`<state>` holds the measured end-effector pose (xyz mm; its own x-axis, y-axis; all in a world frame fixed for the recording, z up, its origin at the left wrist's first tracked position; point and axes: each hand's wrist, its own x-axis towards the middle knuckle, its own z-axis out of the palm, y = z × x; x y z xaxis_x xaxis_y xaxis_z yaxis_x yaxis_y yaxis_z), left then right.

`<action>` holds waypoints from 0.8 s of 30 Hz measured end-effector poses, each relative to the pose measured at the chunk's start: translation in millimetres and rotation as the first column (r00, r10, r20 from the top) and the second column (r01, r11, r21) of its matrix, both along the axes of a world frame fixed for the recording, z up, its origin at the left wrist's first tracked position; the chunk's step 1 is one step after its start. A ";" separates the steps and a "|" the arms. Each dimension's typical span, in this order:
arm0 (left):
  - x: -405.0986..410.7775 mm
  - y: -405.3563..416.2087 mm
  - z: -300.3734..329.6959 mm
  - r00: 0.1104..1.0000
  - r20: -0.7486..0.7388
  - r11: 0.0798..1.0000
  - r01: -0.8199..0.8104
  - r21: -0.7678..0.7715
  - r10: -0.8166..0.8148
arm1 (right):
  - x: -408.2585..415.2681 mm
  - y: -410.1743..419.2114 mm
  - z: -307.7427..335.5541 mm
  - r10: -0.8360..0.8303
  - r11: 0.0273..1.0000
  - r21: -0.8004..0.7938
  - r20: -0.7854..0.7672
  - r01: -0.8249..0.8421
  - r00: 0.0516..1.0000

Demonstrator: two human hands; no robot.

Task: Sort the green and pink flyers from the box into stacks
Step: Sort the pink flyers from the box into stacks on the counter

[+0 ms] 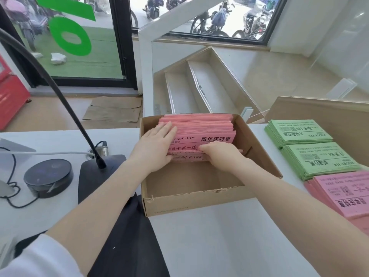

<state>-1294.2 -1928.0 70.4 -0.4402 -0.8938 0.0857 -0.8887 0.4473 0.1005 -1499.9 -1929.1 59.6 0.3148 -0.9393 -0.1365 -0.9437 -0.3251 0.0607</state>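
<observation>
I see the cardboard box [199,198] at the centre of the frame, on the white tabletop [209,242], its near wall torn along the top edge. Inside it, a thick batch of pink flyers [211,124] leans against the far wall, their long axis running left to right across the picture, printed faces tipped toward me with the black text upright. My left hand [154,145] lies flat on the left part of the front sheet, fingers straight and pressed to the paper. My right hand [221,154] curls over the lower right edge of the batch, its fingers hooked round the front sheets in a grip. The near half of the box floor is bare brown board.

At the right of the frame sit the sorted piles, well apart from the box: a far green stack [299,132], a nearer green stack [321,160] just below it, and a pink stack [345,192] at the lower right. All are thin matte paper with squared edges, their text facing away from me.

Left of the box stands a black gooseneck microphone [99,172] on a flat base, its stem arching to the upper left, and beside it a round black puck-shaped device [48,176] with cables.
</observation>
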 end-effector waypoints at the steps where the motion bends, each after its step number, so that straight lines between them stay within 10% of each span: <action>1: 0.8 0.7 0.6 0.999 -0.040 0.999 0.027 -0.039 -0.029 | -1.8 2.1 3.5 -0.024 0.999 -0.022 0.053 0.025 0.998; 9: -15.5 57.8 20.6 0.694 -0.717 0.989 -0.046 -0.139 -0.068 | -32.0 51.9 63.3 -0.004 0.972 -0.200 0.513 0.125 0.859; 16: -51.7 142.5 57.4 0.437 -0.899 0.989 -0.115 -0.094 -0.034 | -75.2 123.8 111.0 0.022 0.920 -0.294 0.701 0.260 0.713; 24: -74.8 218.1 -28.0 0.238 -0.911 0.940 -0.021 0.341 0.336 | -135.4 197.9 22.0 -0.352 0.929 0.282 0.872 0.240 0.340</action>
<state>-1369.0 -1709.9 42.4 -0.0032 -0.9932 0.1164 -0.1232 0.1160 0.9856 -1635.3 -1731.2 81.6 0.0060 -0.9990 -0.0445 -0.4535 0.0369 -0.8905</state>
